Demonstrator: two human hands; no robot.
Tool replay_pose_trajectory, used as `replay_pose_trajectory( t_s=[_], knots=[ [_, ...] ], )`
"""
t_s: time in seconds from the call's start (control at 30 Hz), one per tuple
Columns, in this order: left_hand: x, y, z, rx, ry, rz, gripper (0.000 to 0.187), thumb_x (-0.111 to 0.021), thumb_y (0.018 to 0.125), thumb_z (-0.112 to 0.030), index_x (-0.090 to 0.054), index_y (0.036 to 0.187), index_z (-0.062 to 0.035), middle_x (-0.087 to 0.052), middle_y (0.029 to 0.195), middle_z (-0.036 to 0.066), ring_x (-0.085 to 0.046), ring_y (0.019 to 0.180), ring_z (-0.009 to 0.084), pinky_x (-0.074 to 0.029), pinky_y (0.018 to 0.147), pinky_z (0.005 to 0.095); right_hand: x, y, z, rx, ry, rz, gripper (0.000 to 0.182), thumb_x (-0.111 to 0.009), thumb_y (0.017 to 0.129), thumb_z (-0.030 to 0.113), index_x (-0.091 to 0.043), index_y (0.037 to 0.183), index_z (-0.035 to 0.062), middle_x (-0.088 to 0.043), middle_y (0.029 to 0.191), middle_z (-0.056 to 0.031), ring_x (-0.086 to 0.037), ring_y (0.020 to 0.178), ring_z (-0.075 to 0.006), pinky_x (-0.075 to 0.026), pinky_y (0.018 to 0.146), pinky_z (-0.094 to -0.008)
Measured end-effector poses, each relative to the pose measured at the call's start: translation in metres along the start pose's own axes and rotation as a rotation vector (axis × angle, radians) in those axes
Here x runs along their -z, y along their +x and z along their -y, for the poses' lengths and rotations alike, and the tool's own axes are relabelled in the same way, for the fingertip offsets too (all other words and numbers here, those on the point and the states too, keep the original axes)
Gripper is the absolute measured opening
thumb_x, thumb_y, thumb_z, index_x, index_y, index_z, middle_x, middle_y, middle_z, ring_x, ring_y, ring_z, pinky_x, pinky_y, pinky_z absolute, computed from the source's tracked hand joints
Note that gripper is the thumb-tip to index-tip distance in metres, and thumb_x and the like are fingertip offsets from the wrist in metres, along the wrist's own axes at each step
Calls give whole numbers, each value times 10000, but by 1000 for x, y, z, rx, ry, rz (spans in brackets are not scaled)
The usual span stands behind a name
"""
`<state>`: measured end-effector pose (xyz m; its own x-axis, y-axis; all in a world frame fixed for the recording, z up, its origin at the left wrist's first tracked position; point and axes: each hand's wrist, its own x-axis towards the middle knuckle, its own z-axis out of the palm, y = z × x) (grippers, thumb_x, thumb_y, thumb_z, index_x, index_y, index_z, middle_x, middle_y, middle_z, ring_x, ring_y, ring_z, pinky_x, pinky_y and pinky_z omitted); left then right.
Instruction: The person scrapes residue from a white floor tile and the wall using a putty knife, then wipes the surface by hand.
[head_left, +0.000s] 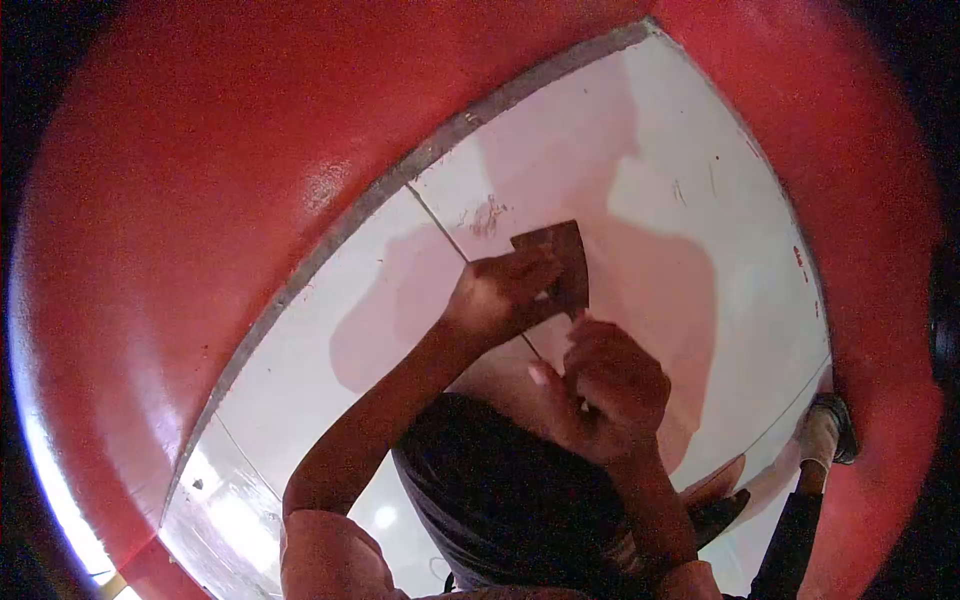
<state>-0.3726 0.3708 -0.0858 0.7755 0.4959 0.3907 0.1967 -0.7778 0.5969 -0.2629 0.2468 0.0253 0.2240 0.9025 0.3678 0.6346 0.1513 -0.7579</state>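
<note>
My left hand (505,290) reaches in over the pale floor, its fingers closed on a flat dark brown piece (570,262) with straight edges and a pointed corner. The hand covers part of this piece. Just below and to the right, my right hand (615,385) is curled in a loose fist, with the thumb sticking out to the left. Its upper knuckles come close to the lower end of the dark piece. What lies inside the curled right fingers is hidden.
Glossy red walls (250,150) curve around the white tiled floor (670,120), with a grey strip (480,110) along the left edge. Reddish scuffs (488,215) mark the tiles. My dark-clothed knee (490,480) is below the hands; a shoe (838,428) rests at the right wall.
</note>
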Motion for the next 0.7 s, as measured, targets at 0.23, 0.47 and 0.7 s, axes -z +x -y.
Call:
replay_pose_trajectory(
  t_s=[0.23, 0.47, 0.7],
  knots=[
    [-2, 0, -4, 59, -11, 110, 334, -768, 683, -198, -623, 963, -87, -653, 1016, 126, -677, 739, 288, -569, 624, 370, -3, 8, -5, 7, -109, -19, 257, -733, 719, 30, -516, 582, 40, -579, 662, -107, -633, 668, -292, -546, 714, -370],
    [5, 16, 0, 61, 7, 20, 297, -718, 717, -184, -616, 971, -69, -647, 941, 108, -665, 756, 268, -557, 609, 366, 0, 18, 0, -22, -118, -36, 269, -732, 715, 26, -498, 582, 45, -580, 672, -114, -600, 616, -294, -532, 651, -378],
    [1, 16, 8, -21, 76, -49, 285, -693, 715, -127, -608, 974, -43, -637, 975, 128, -666, 818, 263, -564, 640, 358, -8, 17, -5, 53, 19, -158, 307, -714, 715, -15, -461, 554, 48, -566, 633, -113, -583, 577, -276, -529, 644, -355]
  ],
)
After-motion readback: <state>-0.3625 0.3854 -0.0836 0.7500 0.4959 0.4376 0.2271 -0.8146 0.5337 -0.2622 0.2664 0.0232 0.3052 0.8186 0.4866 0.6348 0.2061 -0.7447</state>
